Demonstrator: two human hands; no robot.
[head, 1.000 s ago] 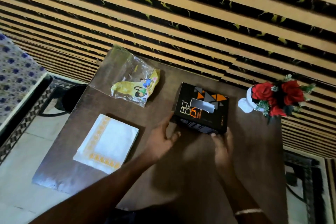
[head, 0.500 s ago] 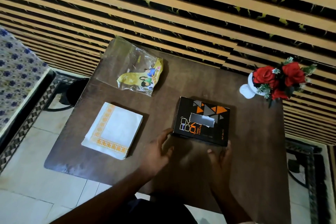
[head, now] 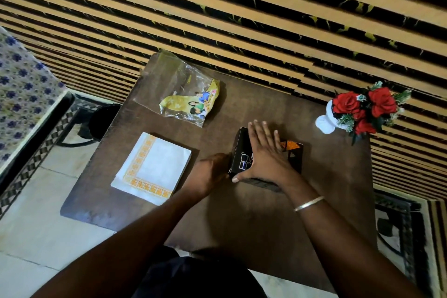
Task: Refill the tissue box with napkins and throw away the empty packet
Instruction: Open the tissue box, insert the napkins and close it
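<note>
A black tissue box (head: 292, 155) with orange triangles stands on the brown table (head: 254, 220), right of centre. My right hand (head: 264, 152) lies flat over its top, thumb hooked on the near left corner, hiding the slot. My left hand (head: 210, 174) is curled against the box's left end. A stack of white napkins (head: 154, 167) with an orange border lies to the left of the box. Crumpled at the back left of the table is the clear and yellow empty packet (head: 183, 97).
A white vase of red flowers (head: 362, 109) stands at the table's back right corner. A dark round bin (head: 101, 118) sits on the floor past the left edge. A patterned cloth (head: 21, 94) is far left, a rug (head: 396, 225) at right, and a striped wall behind.
My right hand rose from the table in front of the box onto its top. My left hand moved in against the box's left end. The box now looks tilted.
</note>
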